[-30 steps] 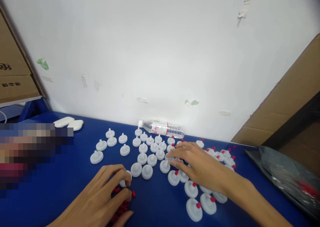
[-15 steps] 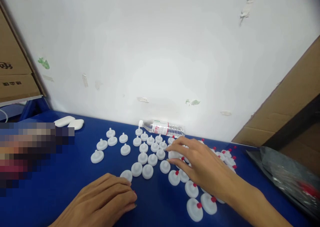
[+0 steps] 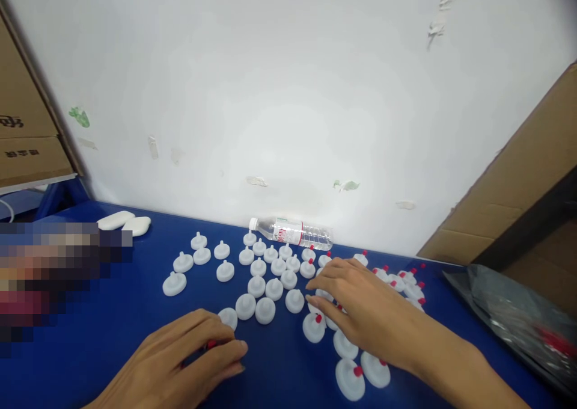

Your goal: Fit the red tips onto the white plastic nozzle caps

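Note:
My left hand (image 3: 193, 352) rests low on the left, its fingers curled round small red caps (image 3: 211, 343), mostly hidden. Close to its fingertips lies a plain white disc (image 3: 228, 319) with a short spout. Right of centre, my right hand (image 3: 349, 295) hovers over white discs with red caps on their spouts, thumb and fingers apart. Just past its fingertips sits a red-capped disc (image 3: 308, 269); others lie partly under the hand. Several uncapped white discs (image 3: 265, 310) spread across the middle, spouts up.
A clear plastic bottle (image 3: 288, 231) lies against the white wall (image 3: 270, 96). Two white rounded objects (image 3: 136, 226) are at the back left of the blue table (image 3: 112, 289). Cardboard (image 3: 509, 186) and a plastic bag (image 3: 509, 301) are on the right. A blurred patch covers the far left.
My right hand has drawn back slightly down, leaving a red-capped disc beyond its fingertips. My left fingers have parted a little, showing a red cap between them.

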Demonstrator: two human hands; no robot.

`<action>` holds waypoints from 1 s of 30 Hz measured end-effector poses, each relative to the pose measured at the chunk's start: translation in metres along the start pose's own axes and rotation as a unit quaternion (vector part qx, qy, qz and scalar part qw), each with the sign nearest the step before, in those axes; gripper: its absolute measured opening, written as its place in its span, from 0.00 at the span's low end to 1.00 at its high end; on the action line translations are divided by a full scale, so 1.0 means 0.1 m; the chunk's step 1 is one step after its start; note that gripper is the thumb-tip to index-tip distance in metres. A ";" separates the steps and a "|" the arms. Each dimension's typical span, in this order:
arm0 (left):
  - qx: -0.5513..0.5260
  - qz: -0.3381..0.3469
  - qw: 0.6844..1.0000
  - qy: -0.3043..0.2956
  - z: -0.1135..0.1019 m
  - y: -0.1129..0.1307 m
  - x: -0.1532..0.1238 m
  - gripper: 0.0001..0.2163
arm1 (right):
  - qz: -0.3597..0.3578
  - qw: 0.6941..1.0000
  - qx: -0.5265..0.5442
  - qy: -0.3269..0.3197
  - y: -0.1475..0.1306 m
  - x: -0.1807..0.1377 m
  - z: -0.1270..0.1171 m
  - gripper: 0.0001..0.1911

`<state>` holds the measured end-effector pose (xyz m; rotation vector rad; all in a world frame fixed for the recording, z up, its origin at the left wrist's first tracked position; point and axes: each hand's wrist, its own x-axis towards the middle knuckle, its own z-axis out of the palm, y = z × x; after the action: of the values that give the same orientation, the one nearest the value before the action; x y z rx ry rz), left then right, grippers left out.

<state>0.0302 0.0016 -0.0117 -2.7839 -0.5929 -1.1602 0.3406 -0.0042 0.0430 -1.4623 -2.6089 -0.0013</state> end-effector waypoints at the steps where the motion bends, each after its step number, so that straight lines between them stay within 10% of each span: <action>1: 0.004 0.001 1.000 -0.001 0.00 0.00 0.00 0.11 | -0.005 1.000 0.003 -0.003 0.02 0.00 0.01 0.11; 11: 0.008 0.006 1.000 -0.021 0.02 -0.06 -0.06 0.11 | 0.000 0.997 0.051 -0.051 0.11 0.03 0.03 0.07; 19: 0.032 0.033 0.999 -0.011 -0.07 -0.08 0.05 0.09 | -0.006 0.994 0.037 0.104 -0.16 0.02 -0.10 0.04; 30: 0.055 0.017 0.998 0.000 -0.03 -0.06 -0.06 0.09 | -0.202 0.953 0.015 0.224 -0.64 0.07 0.08 0.11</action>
<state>0.0221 0.0050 -0.0147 -2.6910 -0.5875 -1.0851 0.2818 -0.0309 0.0406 -0.7754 -2.4495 -0.3015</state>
